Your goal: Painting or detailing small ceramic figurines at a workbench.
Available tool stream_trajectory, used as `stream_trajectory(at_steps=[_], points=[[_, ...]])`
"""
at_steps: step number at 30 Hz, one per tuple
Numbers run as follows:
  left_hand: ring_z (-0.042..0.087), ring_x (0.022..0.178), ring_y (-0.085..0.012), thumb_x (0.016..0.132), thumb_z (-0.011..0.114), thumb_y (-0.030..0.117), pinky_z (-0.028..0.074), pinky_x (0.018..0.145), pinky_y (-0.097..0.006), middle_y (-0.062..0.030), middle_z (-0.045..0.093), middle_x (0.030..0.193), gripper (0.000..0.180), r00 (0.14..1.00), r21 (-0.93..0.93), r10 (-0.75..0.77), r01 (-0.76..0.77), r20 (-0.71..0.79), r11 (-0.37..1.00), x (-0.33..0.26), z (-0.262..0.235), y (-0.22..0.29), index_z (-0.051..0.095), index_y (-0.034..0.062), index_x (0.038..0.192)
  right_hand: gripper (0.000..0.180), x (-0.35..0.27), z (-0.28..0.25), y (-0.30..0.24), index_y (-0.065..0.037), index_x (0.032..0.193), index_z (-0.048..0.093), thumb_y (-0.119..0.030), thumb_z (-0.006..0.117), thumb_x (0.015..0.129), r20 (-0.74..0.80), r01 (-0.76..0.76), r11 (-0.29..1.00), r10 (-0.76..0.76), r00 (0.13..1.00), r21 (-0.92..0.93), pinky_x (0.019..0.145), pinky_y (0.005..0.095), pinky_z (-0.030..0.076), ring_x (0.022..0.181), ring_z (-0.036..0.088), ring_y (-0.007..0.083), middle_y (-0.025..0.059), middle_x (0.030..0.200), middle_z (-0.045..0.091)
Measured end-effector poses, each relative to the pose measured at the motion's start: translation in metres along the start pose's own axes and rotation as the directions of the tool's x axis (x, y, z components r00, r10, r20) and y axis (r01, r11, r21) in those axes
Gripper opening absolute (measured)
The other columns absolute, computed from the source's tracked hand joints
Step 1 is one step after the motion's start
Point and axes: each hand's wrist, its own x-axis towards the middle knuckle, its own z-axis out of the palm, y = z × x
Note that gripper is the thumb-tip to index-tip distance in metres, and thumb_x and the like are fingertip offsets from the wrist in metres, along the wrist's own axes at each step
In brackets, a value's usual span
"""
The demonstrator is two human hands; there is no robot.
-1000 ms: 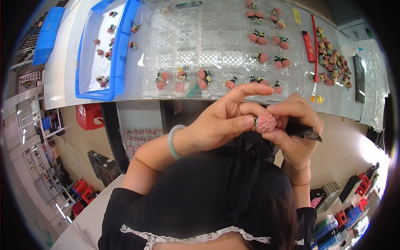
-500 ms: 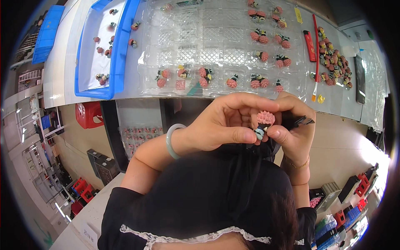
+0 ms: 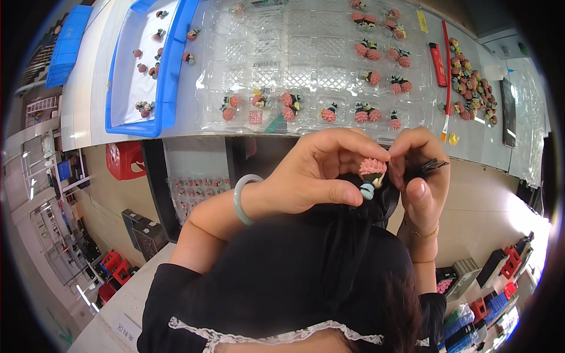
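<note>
In front of my chest, my left hand (image 3: 321, 176) pinches a small figurine (image 3: 373, 170) between thumb and fingers. The figurine has a knobbly pink top, a dark band under it and a pale blue lower part. Close on its right is my right hand (image 3: 422, 176), its thumb off the figurine and its fingers curled. A thin black pointed tool (image 3: 434, 166) juts out of that hand; its kind is mostly hidden. Beyond both hands, a clear plastic tray (image 3: 306, 50) holds several similar pink figurines (image 3: 366, 113) in its pockets.
A blue bin (image 3: 168, 88) with figurines stands at the left. To the right lie a red-handled brush (image 3: 447, 76), a red tube-like item (image 3: 436, 65), a heap of figurines (image 3: 471, 85) and a dark flat object (image 3: 507, 112). A red stool (image 3: 125, 162) is below the table edge.
My right thumb has come away from the figurine, and the right hand has shifted slightly right. The figurine stays in my left hand, slightly turned.
</note>
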Motion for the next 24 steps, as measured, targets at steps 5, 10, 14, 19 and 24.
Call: stream_trajectory(at_steps=[5, 10, 14, 19, 24], points=[[0.055, 0.083, -0.0229, 0.064, 0.072, 0.010, 0.046, 0.075, -0.033, -0.0130, 0.050, 0.094, 0.046, 0.996, 0.215, 0.088, -0.087, 0.001, 0.973, 0.002, 0.000, 0.009, 0.051, -0.0006, 0.103, 0.040, 0.000, -0.002, -0.001, 0.000, 0.084, 0.044, -0.037, 0.054, 0.071, -0.005, -0.005, 0.999, 0.005, 1.000, 0.054, 0.050, 0.0177, 0.027, 0.056, 0.035, 0.0059, 0.0026, 0.067, 0.041], [0.055, 0.084, -0.0232, 0.062, 0.072, 0.007, 0.046, 0.076, -0.033, -0.0114, 0.048, 0.094, 0.046, 0.984, 0.439, 0.148, -0.174, 0.095, 0.882, -0.001, -0.006, 0.014, 0.053, -0.0030, 0.103, 0.029, -0.003, 0.003, -0.006, -0.001, 0.083, 0.043, -0.029, 0.045, 0.076, -0.027, 0.020, 0.999, -0.019, 0.999, 0.046, 0.050, 0.0193, 0.028, 0.054, 0.036, 0.0081, 0.0040, 0.066, 0.042], [0.055, 0.083, -0.0222, 0.064, 0.072, 0.009, 0.047, 0.075, -0.032, -0.0107, 0.046, 0.094, 0.047, 0.989, 0.500, 0.111, -0.147, 0.102, 0.853, -0.002, -0.006, 0.018, 0.053, -0.0028, 0.105, 0.020, -0.006, 0.005, -0.012, 0.000, 0.083, 0.046, -0.020, 0.045, 0.078, 0.005, 0.094, 0.976, -0.095, 0.995, -0.197, 0.050, 0.0207, 0.032, 0.054, 0.040, 0.0098, 0.0051, 0.067, 0.046], [0.053, 0.084, -0.0213, 0.066, 0.071, 0.014, 0.047, 0.075, -0.032, -0.0102, 0.044, 0.095, 0.048, 0.992, 0.508, 0.076, -0.117, 0.101, 0.854, -0.003, -0.004, 0.021, 0.052, -0.0036, 0.106, 0.010, -0.005, 0.005, -0.010, -0.001, 0.081, 0.054, -0.010, 0.052, 0.078, 0.088, 0.331, 0.788, -0.336, 0.938, -0.519, 0.051, 0.0266, 0.039, 0.058, 0.051, 0.0182, 0.0083, 0.067, 0.053], [0.052, 0.087, -0.0215, 0.066, 0.071, 0.016, 0.047, 0.075, -0.032, -0.0108, 0.044, 0.096, 0.049, 0.990, 0.475, 0.102, -0.137, 0.098, 0.870, -0.004, -0.004, 0.018, 0.050, -0.0039, 0.106, 0.019, -0.001, 0.007, -0.017, -0.002, 0.075, 0.055, -0.020, 0.061, 0.073, 0.169, 0.406, 0.624, -0.404, 0.899, -0.668, 0.047, 0.0281, 0.039, 0.054, 0.050, 0.0204, 0.0065, 0.061, 0.051]])
